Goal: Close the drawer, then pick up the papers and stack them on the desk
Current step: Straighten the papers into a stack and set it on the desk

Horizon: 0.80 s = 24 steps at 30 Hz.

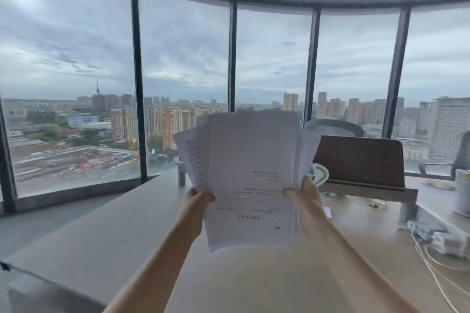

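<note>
I hold a loose sheaf of white printed papers (250, 160) upright in the air above the pale desk (132, 231). The sheets are fanned out unevenly, their edges not aligned. My left hand (197, 201) grips the lower left edge and my right hand (306, 198) grips the lower right edge, thumbs on the front sheet. The papers' bottom edge hangs clear of the desktop. No drawer is in view.
A brown laptop or tablet (361, 160) leans on a raised stand at the back right. White cables (432, 269) and small clutter lie at the right. A chair back (333, 127) rises behind the desk. Floor-to-ceiling windows (183, 71) curve around.
</note>
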Motion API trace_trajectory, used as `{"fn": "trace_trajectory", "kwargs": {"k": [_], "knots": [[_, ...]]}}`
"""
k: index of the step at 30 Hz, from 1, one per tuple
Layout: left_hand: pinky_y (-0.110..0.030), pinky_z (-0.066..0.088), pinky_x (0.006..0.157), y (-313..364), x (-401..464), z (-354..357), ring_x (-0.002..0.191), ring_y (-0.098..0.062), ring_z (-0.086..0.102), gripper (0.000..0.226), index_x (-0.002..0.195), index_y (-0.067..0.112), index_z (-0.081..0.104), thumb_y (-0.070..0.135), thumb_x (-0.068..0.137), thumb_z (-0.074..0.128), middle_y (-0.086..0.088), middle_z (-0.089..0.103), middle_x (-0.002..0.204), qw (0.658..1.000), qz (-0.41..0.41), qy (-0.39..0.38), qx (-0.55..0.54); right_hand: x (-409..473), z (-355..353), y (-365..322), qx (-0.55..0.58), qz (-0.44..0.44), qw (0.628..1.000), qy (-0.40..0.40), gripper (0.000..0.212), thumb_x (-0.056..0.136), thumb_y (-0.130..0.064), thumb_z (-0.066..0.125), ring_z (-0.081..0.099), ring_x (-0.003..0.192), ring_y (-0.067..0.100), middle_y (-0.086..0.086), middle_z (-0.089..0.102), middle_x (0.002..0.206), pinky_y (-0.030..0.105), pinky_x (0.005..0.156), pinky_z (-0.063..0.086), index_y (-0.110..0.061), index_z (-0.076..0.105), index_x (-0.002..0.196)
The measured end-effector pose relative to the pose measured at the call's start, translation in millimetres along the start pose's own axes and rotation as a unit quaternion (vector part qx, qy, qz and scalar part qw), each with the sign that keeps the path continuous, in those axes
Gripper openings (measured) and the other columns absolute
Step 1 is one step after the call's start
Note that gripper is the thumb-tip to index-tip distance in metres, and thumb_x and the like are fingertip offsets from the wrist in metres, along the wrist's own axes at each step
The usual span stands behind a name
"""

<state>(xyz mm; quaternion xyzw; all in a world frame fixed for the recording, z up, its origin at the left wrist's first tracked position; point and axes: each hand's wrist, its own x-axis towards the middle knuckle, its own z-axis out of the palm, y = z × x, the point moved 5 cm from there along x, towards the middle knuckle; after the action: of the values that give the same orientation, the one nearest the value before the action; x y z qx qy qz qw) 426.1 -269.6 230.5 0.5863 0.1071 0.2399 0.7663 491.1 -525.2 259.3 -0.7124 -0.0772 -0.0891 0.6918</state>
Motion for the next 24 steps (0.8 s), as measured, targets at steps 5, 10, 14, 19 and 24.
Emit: {"fn": "trace_trajectory", "kwargs": {"k": [5, 10, 14, 19, 24], "knots": [[-0.044, 0.048, 0.078, -46.7, 62.4, 20.5, 0.080, -0.032, 0.061, 0.029, 0.088, 0.003, 0.064, -0.009, 0.064, 0.053, -0.016, 0.065, 0.084, 1.000, -0.019, -0.013, 0.002, 48.6, -4.9, 51.9, 0.018, 0.016, 1.000, 0.020, 0.033, 0.080, 0.008, 0.062, 0.068, 0.091, 0.022, 0.008, 0.071, 0.103, 0.031, 0.072, 0.055, -0.013, 0.060, 0.106], [-0.049, 0.052, 0.082, -80.7, 108.6, 39.5, 0.085, -0.035, 0.065, 0.042, 0.098, 0.000, 0.066, -0.002, 0.058, 0.053, -0.017, 0.070, 0.092, 0.998, -0.018, -0.054, 0.013, 91.6, -11.2, 86.3, 0.044, 0.030, 0.998, 0.043, 0.039, 0.079, 0.013, 0.061, 0.070, 0.096, 0.024, 0.009, 0.072, 0.106, 0.032, 0.074, 0.053, -0.008, 0.061, 0.112], [-0.051, 0.053, 0.085, -91.9, 117.3, 48.0, 0.087, -0.035, 0.067, 0.037, 0.090, 0.006, 0.067, -0.003, 0.057, 0.053, -0.013, 0.072, 0.090, 0.997, -0.023, -0.070, 0.019, 103.6, -16.0, 98.4, 0.043, 0.037, 0.997, 0.045, 0.040, 0.079, 0.016, 0.059, 0.071, 0.096, 0.027, 0.011, 0.073, 0.105, 0.037, 0.077, 0.056, -0.007, 0.061, 0.111], [-0.050, 0.054, 0.082, -94.9, 112.3, 46.2, 0.086, -0.035, 0.067, 0.039, 0.091, 0.004, 0.066, -0.003, 0.055, 0.053, -0.015, 0.072, 0.090, 0.996, -0.030, -0.079, 0.030, 98.6, -16.7, 107.4, 0.021, 0.049, 0.998, 0.038, 0.042, 0.078, 0.013, 0.061, 0.070, 0.102, 0.030, 0.012, 0.072, 0.111, 0.052, 0.092, 0.056, -0.008, 0.058, 0.114], [-0.040, 0.054, 0.074, -88.5, 95.5, 37.9, 0.082, -0.033, 0.066, 0.038, 0.091, 0.005, 0.065, -0.003, 0.055, 0.053, -0.017, 0.070, 0.090, 0.995, -0.025, -0.094, 0.028, 81.3, -14.7, 104.9, 0.015, 0.040, 0.998, 0.042, 0.039, 0.077, 0.014, 0.062, 0.069, 0.102, 0.032, 0.015, 0.070, 0.110, 0.051, 0.093, 0.056, -0.005, 0.058, 0.111]]}}
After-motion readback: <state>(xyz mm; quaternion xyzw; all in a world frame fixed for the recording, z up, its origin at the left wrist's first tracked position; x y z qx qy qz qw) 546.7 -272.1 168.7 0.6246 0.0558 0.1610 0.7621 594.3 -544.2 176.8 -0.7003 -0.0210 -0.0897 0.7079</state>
